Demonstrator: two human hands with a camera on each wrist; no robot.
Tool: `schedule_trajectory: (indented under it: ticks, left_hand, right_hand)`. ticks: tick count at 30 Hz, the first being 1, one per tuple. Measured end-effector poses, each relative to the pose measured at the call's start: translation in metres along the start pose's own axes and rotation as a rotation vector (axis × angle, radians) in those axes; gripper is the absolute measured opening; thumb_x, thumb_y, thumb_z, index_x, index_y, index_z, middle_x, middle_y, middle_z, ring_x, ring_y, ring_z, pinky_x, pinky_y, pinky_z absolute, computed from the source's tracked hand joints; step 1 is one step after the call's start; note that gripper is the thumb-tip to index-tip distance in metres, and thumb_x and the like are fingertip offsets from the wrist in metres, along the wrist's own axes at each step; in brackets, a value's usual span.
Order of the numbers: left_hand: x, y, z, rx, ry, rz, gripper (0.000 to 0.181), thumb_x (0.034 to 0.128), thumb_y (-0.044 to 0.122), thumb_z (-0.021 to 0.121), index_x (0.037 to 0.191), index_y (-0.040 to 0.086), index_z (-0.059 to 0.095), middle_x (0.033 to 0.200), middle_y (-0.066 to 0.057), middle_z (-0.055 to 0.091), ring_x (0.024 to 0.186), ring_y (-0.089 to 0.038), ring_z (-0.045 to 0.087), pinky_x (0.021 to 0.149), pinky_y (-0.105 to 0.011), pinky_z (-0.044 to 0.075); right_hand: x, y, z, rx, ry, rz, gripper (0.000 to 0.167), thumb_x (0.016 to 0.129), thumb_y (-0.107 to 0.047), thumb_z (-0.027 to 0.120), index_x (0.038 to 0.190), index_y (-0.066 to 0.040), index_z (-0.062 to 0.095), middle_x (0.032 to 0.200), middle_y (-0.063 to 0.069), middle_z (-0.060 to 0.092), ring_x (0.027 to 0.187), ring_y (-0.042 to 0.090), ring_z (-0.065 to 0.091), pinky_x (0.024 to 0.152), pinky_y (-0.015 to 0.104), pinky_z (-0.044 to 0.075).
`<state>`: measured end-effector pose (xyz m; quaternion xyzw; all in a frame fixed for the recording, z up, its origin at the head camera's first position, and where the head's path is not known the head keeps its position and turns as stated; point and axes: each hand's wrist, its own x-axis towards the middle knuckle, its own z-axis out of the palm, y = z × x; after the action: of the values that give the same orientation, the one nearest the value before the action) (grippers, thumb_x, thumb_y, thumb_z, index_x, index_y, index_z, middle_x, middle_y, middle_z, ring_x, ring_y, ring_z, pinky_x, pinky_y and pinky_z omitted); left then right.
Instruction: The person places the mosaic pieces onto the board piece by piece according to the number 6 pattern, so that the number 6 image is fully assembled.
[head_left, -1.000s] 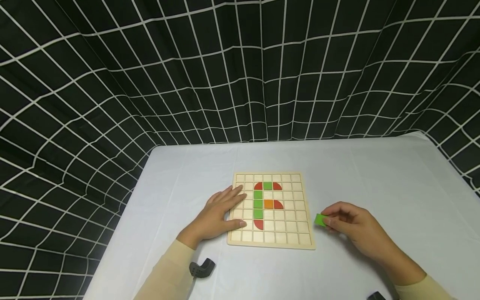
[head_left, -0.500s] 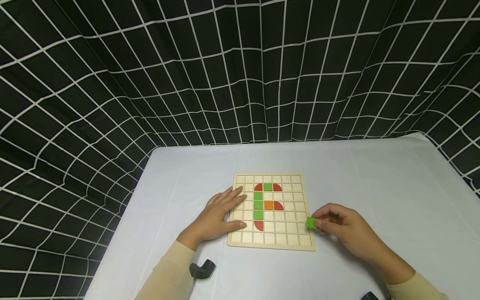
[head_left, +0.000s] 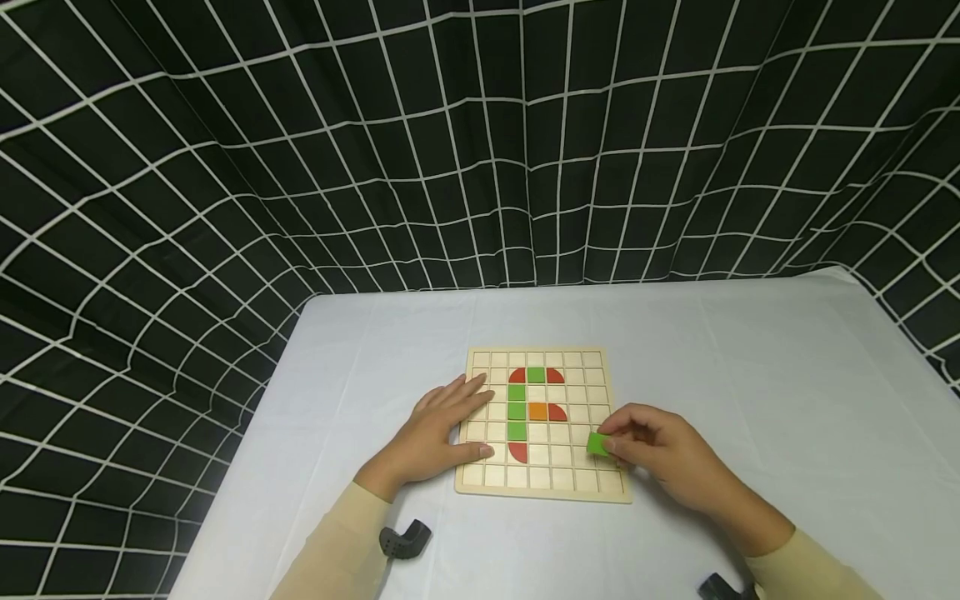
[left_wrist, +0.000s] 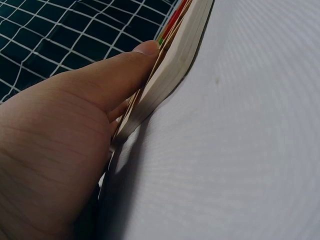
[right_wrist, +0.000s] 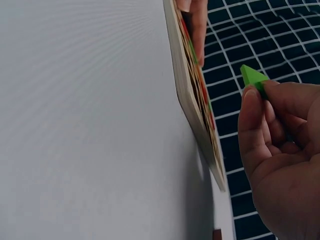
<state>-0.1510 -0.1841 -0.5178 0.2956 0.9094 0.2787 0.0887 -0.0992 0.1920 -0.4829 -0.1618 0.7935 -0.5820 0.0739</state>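
A wooden grid board [head_left: 585,479] lies on the white table. Set into its cells are green square tiles [head_left: 517,411], an orange square tile [head_left: 537,412] and red quarter-round tiles [head_left: 517,452]. My left hand [head_left: 431,429] rests with spread fingers on the board's left side; the left wrist view shows the thumb [left_wrist: 145,48] over its edge. Between thumb and fingertips my right hand [head_left: 660,450] pinches a loose green tile [head_left: 597,444] over the lower right cells. In the right wrist view this green tile [right_wrist: 252,76] is held up off the board.
White cloth [head_left: 750,358] covers the table. A black curtain with white grid lines [head_left: 480,150] hangs around its back and sides. Dark curved devices sit at the left wrist [head_left: 405,539] and right wrist [head_left: 723,587].
My right hand has moved left with the green tile, from beside the board's right edge to above its lower right cells. The left hand has stayed in place.
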Motion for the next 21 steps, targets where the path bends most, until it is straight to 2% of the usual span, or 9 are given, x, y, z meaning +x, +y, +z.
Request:
schedule_trajectory:
  ticks: [10,21]
  left_hand:
    - [0.0,0.0,0.0,0.001,-0.003,-0.005,0.086,0.1001,0.06,0.073,0.17,0.021,0.042,0.18,0.005,0.02,0.165,-0.023,0.011,0.131,-0.051,0.006]
    - [0.0,0.0,0.0,0.012,-0.005,-0.014,0.087,0.0996,0.061,0.072,0.17,0.021,0.042,0.18,0.006,0.02,0.165,-0.021,0.011,0.131,-0.049,0.006]
  right_hand:
    - [0.015,-0.007,0.015,0.004,-0.051,0.068,0.012,0.1,-0.007,0.08,0.11,-0.004,0.075,0.088,0.005,0.069,0.079,0.018,0.065,0.068,0.026,0.055]
    - [0.026,-0.007,0.03,0.003,-0.091,0.089,0.01,0.099,-0.009,0.081,0.107,-0.006,0.075,0.085,0.005,0.069,0.078,0.021,0.064,0.068,0.025,0.056]
